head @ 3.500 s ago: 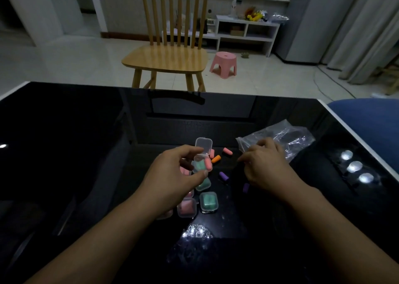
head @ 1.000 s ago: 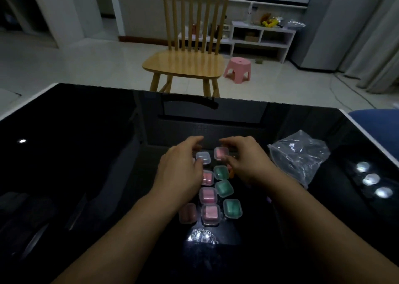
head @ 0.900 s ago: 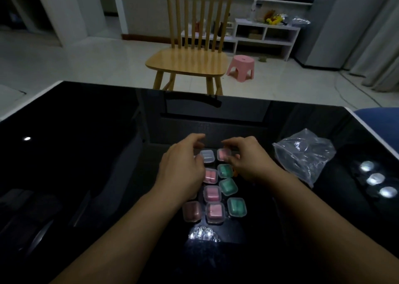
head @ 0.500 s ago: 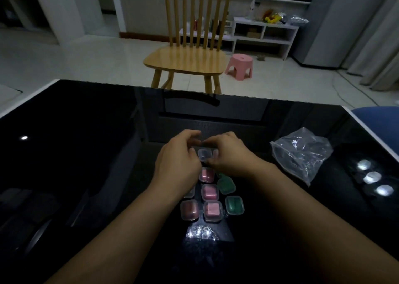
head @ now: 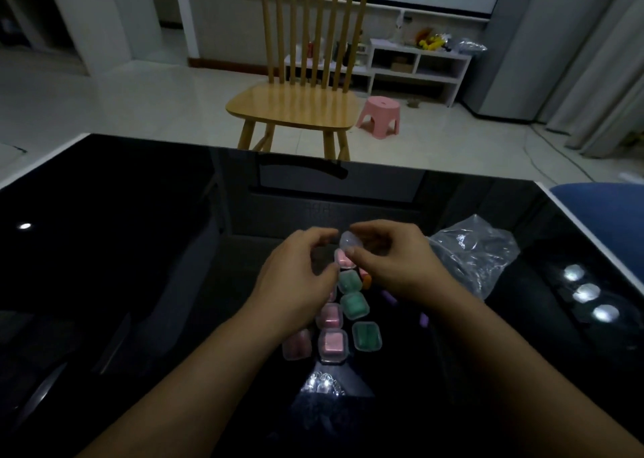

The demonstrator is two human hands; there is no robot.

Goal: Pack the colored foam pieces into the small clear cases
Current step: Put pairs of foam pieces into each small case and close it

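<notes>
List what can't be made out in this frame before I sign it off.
- Clear case between the hands: head view, too blurred and dim to tell whether it holds foam or is latched.
- Cases under the left hand: its palm hides their count and colours.
- Loose purple piece: the right hand and wrist cover part of it.
- Plastic bag: contents unreadable through creases and glare.

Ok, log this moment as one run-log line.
stage: packing | right hand: pinches clear case above the rows | left hand: beside it, holds nothing seen | plastic bag: at right

Wooden chair [head: 299, 105] beyond black table [head: 122, 248]; pink stool [head: 380, 116], white shelf [head: 418, 64] behind.
</notes>
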